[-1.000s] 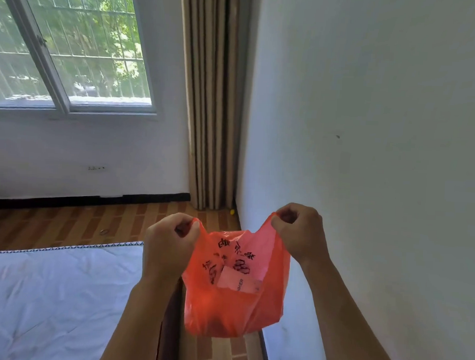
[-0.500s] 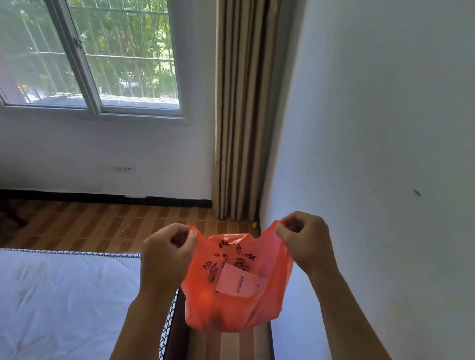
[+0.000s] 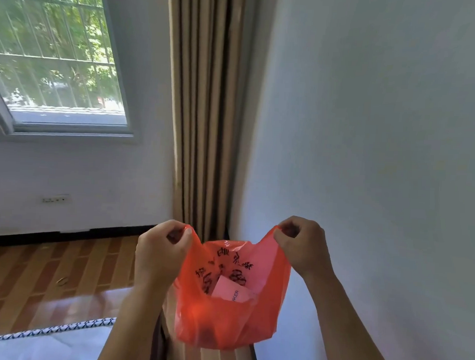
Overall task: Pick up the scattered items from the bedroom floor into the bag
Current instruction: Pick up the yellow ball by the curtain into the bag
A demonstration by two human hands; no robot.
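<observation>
White walls meet in a corner ahead of us, with a curtain point(image 3: 206, 110) hanging in it and a window point(image 3: 56, 57) to its left. We hold a red bag point(image 3: 224, 320) up between our hands, its mouth pulled apart. Our left hand point(image 3: 159, 255) pinches one handle between thumb and curled fingers; our right hand point(image 3: 304, 248) pinches the other handle the same way, well apart from the left. Black printed characters show on the inside of the bag's far wall. A white card point(image 3: 232, 292) with lettering lies inside, below and between our hands. Wood-patterned floor point(image 3: 36, 274) spreads beyond our left hand, and a small ring point(image 3: 62, 281) lies on it to the left. A bed point(image 3: 46, 345) edge sits below our left forearm.
</observation>
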